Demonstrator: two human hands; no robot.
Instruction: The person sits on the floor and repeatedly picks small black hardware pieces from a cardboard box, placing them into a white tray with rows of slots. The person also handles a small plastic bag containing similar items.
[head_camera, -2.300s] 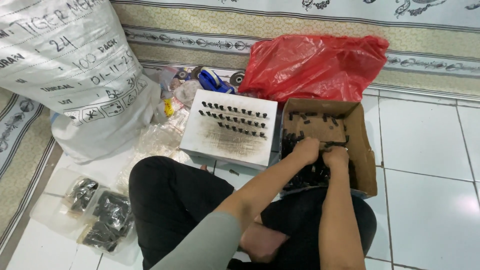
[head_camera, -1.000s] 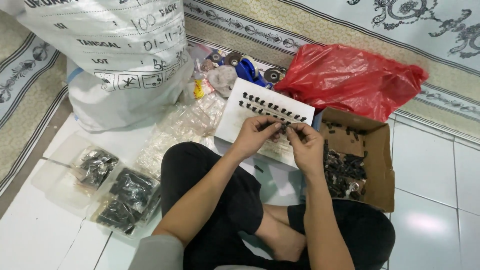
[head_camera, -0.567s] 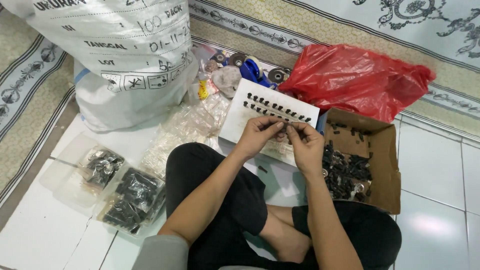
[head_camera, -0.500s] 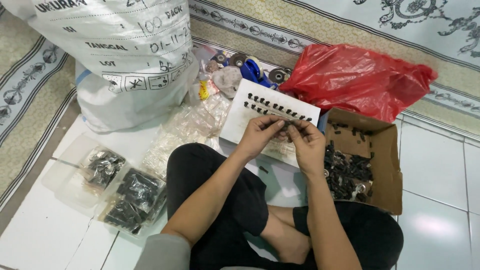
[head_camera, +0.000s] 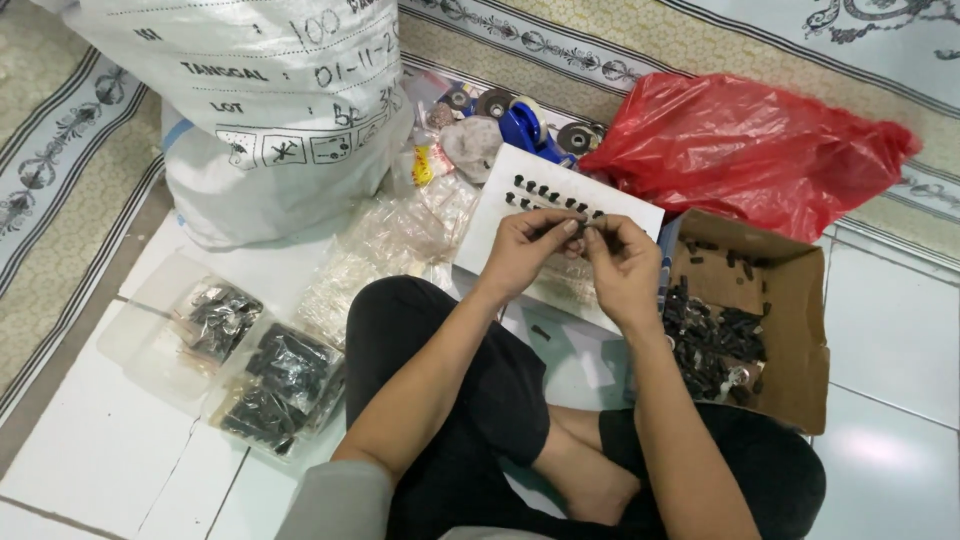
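Where the two sets of fingertips meet, a small black part (head_camera: 583, 229) is pinched between them, too tiny to tell its shape or which way its long axis runs, though it seems to lie roughly along the line from nine to three o'clock between the hands. It sits directly over the white board (head_camera: 500, 205), just below the rows of small black pegs (head_camera: 550, 195) that stand along the board's twelve o'clock edge, so those rows lie a short way toward twelve o'clock from the grip. The left hand (head_camera: 530, 250) comes in from seven o'clock, fingers curled and thumb and forefinger pressed onto the part; the right hand (head_camera: 622, 262) comes in from five o'clock, its fingers likewise closed on the same part, both hands about equally near. Both forearms rise from the lap, wrists bent a little inward, above the crossed legs in black trousers. Toward three o'clock of the hands stands an open cardboard box (head_camera: 800, 300) with a heap of black parts (head_camera: 715, 345) inside, near the right wrist. A red plastic bag (head_camera: 750, 145) lies at one o'clock, a large white sack (head_camera: 260, 110) at ten o'clock, and clear bags of dark parts (head_camera: 280, 370) rest on the tiled floor at eight o'clock.
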